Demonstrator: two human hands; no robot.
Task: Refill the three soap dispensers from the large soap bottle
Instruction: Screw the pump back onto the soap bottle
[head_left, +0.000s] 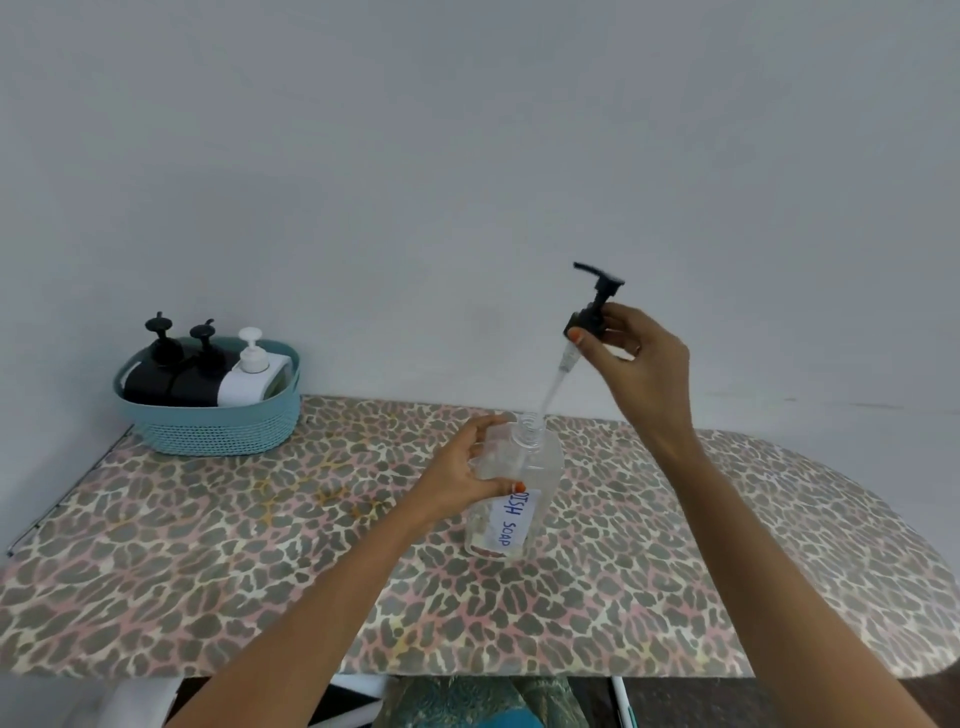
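Item: clear "DISH SOAP" bottle (511, 488), steadied in my curled left hand (467, 475) while my right hand (631, 353) pinches its black pump (592, 306), tube drawn up to clear the neck for pouring.

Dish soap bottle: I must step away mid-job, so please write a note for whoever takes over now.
Left hand grips the bottle, standing on the table.
Right hand pinches the pump, lifted, its tube ending at the bottle's neck.
Three dispensers, two black, one white, sit in the basket, pumps on.
Done: bottle opened. Left: open and fill all three.
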